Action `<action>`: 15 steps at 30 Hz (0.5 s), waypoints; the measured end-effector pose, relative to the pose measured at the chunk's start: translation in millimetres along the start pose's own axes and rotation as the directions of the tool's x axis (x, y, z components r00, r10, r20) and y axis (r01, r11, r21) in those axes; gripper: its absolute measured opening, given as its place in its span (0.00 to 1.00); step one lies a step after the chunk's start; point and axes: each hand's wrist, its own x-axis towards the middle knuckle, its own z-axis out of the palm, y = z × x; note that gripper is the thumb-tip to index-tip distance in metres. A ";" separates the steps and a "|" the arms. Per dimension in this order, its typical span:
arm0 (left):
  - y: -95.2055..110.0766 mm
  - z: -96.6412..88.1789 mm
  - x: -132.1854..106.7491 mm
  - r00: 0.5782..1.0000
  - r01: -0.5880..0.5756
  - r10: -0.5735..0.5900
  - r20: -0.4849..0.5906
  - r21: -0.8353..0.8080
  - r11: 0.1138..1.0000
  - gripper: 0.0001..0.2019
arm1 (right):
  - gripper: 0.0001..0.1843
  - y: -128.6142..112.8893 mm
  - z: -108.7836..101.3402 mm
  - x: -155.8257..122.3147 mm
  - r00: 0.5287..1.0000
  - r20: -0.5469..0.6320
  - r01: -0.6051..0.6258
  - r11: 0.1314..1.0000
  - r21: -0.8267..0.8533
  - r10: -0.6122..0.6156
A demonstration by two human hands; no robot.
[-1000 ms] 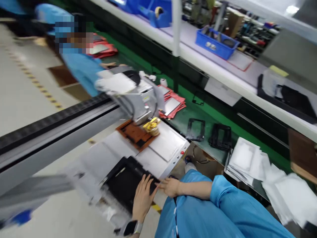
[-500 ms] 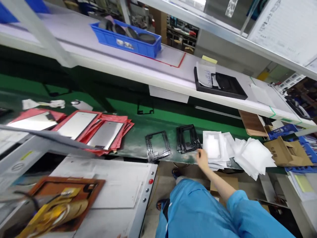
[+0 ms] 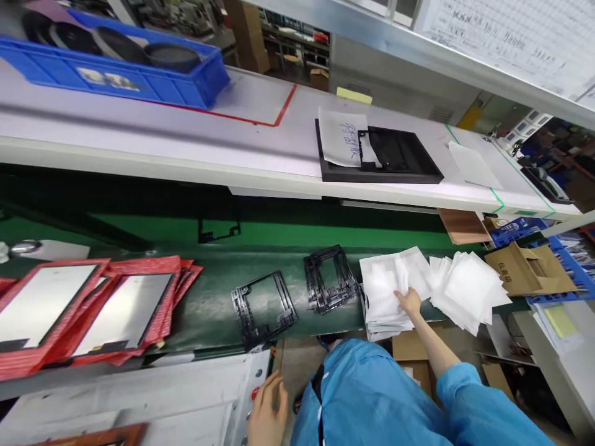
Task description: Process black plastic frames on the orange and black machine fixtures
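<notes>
My right hand is at the pile of white foam sheets, its fingers closed on the edge of a top sheet that is creased and partly raised. My left hand is low in the view, beside the edge of the white machine and near its red button. Its fingers are stretched out and hold nothing. Left of the foam pile lies a stack of thin black plastic frames. One separate black frame rests farther left on the green bench.
Display panels lie on red bubble wrap at the left. More white sheets and an open cardboard box are at the right. Above the bench runs a white shelf carrying a blue crate and a black tray.
My right hand has moved from beside the black frame stack onto the foam sheets and gripped one. My left hand has come into fuller view. The camera has shifted right.
</notes>
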 end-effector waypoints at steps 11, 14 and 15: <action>148.0 65.2 79.2 0.920 0.120 0.028 0.391 -0.349 0.929 0.23 | 0.26 -16.4 -73.7 -1.6 0.934 0.272 -0.054 0.660 0.750 -0.233; 199.8 82.1 102.1 0.859 0.317 -0.027 0.512 -0.489 0.813 0.31 | 0.25 -25.6 -87.1 -10.8 0.884 0.422 -0.239 0.578 0.781 -0.204; 216.3 86.2 109.6 0.841 0.369 -0.023 0.541 -0.543 0.754 0.34 | 0.25 -29.1 -90.1 -13.3 0.866 0.457 -0.277 0.567 0.776 -0.202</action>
